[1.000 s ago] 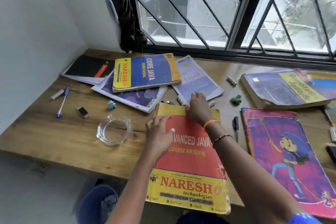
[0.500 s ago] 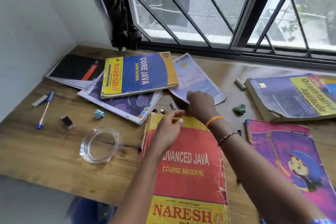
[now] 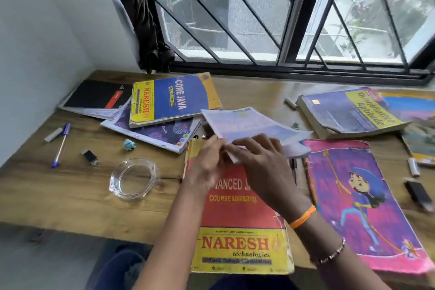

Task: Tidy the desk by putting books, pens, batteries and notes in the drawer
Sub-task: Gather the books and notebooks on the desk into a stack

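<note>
Both my hands lift a thin pale-blue booklet [image 3: 254, 125] above the red-and-yellow Advanced Java coursebook [image 3: 237, 231]: right hand [image 3: 263, 158] gripping its near edge, left hand [image 3: 207, 162] pinching the corner. Nothing looks stowed; no drawer shows. Books lie all around the grip, and left of it a blue ballpoint pen [image 3: 60, 146].
</note>
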